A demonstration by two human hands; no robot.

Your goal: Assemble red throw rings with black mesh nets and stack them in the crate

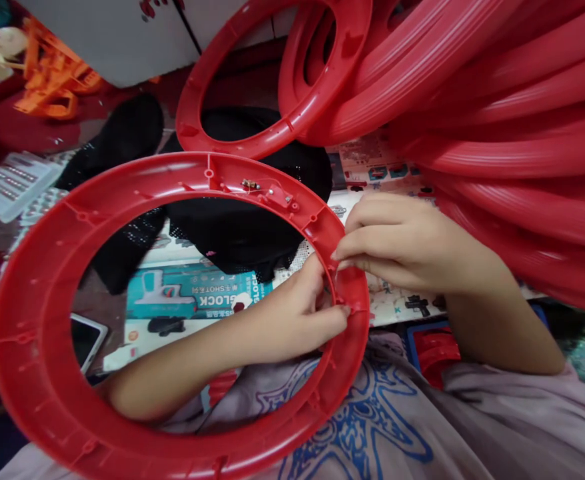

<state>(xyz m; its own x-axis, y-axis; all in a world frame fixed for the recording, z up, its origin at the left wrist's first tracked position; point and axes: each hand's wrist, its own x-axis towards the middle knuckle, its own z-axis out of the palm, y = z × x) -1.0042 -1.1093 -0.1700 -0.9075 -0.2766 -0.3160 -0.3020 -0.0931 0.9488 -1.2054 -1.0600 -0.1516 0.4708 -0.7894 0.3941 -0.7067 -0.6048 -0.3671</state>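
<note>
A large red plastic ring [27,293], its hollow ribbed side facing up, lies across my lap and the things before me. Through its opening comes my left forearm, and my left hand [297,313] grips the ring's right-hand inner edge, thumb over the rim. Just above the ring's channel there, my right hand [392,240] pinches with thumb and fingertips; whatever is between them is too small to make out. In the ring's upper channel sit a small electronic part [250,185] and thin wires.
Another red ring [192,100] leans farther back, beside a big heap of red curved pieces [512,133] at the right. Black cloth [242,233] lies over printed cardboard [162,293]. Orange plastic parts [57,73], a clear case [17,183] and a phone-like device [89,337] are at the left.
</note>
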